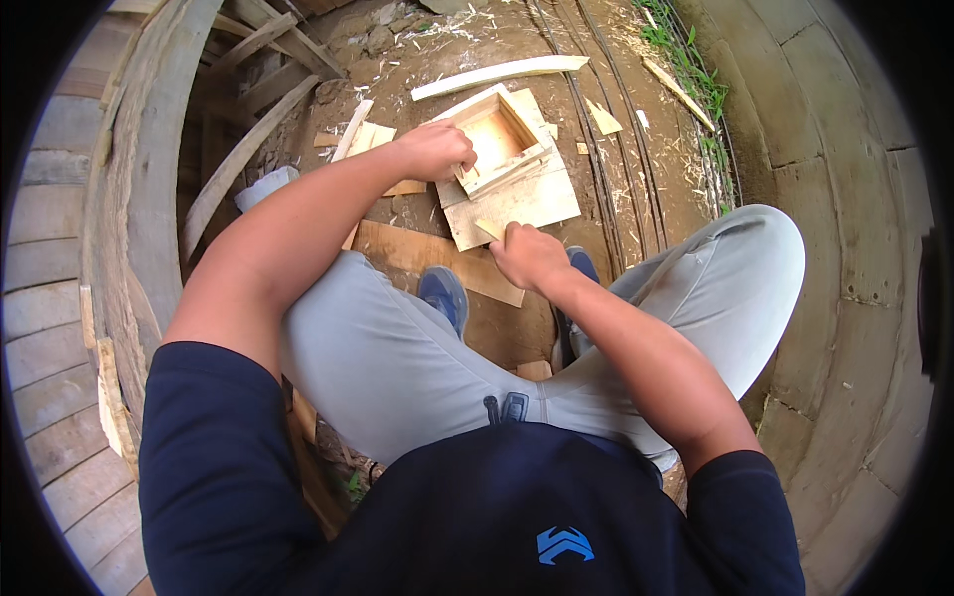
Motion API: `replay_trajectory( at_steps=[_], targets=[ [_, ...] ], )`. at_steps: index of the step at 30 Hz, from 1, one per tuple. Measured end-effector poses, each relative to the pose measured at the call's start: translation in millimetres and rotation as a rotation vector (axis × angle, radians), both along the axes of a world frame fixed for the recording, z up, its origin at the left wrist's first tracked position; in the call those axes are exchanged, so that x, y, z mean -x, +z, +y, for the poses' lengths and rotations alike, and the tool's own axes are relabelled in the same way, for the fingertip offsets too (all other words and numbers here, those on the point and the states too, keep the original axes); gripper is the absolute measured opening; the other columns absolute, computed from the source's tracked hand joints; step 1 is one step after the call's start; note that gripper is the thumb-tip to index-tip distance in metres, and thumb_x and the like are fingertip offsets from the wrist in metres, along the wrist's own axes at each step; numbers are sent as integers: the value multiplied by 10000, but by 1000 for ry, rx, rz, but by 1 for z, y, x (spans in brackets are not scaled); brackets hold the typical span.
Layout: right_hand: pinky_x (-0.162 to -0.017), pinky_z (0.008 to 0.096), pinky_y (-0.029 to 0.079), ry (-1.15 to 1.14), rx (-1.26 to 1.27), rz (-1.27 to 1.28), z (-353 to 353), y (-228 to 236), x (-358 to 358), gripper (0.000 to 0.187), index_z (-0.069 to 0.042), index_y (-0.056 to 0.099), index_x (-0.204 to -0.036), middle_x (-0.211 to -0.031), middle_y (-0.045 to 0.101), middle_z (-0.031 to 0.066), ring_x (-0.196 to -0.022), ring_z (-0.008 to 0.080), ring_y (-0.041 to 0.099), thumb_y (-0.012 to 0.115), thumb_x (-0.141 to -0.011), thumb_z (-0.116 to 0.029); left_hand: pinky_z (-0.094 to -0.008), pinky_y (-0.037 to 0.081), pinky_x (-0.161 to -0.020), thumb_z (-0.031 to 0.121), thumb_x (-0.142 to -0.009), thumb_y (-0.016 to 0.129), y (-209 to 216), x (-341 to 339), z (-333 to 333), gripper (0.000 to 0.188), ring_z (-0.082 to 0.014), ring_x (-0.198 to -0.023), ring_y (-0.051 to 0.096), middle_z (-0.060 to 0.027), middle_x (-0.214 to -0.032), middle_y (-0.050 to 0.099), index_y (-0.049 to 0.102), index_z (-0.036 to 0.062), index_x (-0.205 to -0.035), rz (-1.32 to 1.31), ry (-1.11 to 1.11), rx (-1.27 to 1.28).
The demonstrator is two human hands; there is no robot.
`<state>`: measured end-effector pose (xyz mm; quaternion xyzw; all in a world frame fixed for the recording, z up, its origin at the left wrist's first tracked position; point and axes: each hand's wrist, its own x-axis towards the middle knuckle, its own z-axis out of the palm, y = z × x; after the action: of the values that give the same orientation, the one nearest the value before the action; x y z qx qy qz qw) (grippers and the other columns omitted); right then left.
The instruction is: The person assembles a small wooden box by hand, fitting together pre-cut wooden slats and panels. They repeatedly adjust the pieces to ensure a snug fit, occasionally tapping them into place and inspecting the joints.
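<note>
Box (507,171): may skid on board (532,202) if pushed, I judge.
Left hand (440,151): curled against it, grip unclear.
Right hand (530,257): grasps pale strip (488,228).

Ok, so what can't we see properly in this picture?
In the head view:
Wood piece: one end, covered by the right hand.
Left hand: whether it pinches something, too small to tell.
Box: underside, hidden by the box itself.
Right shoe: partly behind the right arm.

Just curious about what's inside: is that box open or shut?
Open: the box is uncovered on top, and its inner floor and walls show.
</note>
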<state>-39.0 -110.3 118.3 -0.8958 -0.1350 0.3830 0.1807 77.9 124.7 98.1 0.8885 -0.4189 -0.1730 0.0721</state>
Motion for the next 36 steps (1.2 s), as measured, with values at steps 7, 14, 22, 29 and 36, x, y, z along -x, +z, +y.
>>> replay_trajectory(
  at_steps=[7, 14, 22, 29, 36],
  targets=[
    [-952, 517, 497, -161, -54, -101, 4, 13, -2, 406, 40, 505, -1167, -1107, 685, 300, -1086, 443, 652, 488, -968, -313, -433, 547, -889, 218, -869, 754, 33, -18, -35, 325, -308, -1019, 700, -153, -1104, 740, 739, 53, -1149, 111, 190, 177],
    [-852, 538, 534, -176, -134, -461, -18, 36, -11, 341, -19, 546, -1241, -1086, 657, 227, -948, 457, 671, 545, -980, -239, -410, 530, -892, 210, -943, 694, 57, -40, -40, 322, -301, -1000, 708, -163, -1104, 742, 711, 50, -1222, 205, 256, 291],
    [-780, 498, 540, -204, -178, -602, -26, 60, -35, 240, -102, 675, -1163, -1005, 722, 211, -914, 406, 697, 647, -963, -231, -400, 527, -840, 261, -939, 686, 64, -48, -38, 324, -262, -907, 703, -138, -1092, 756, 722, 160, -1245, 226, 245, 202],
    [-678, 502, 550, -178, -233, -854, -23, 63, -30, 121, -86, 715, -896, -815, 696, 184, -757, 398, 695, 635, -920, -174, -400, 517, -790, 241, -929, 679, 60, -52, -38, 250, -233, -812, 673, -128, -944, 756, 748, 84, -1110, 262, 219, 132],
    [-622, 456, 559, -60, -95, -930, -28, 65, -41, 105, -113, 752, -839, -770, 701, 176, -697, 353, 709, 657, -857, -153, -392, 521, -793, 242, -902, 716, 46, -51, -40, 266, -230, -826, 681, -130, -935, 756, 755, 42, -1073, 317, 228, 261]
  ],
)
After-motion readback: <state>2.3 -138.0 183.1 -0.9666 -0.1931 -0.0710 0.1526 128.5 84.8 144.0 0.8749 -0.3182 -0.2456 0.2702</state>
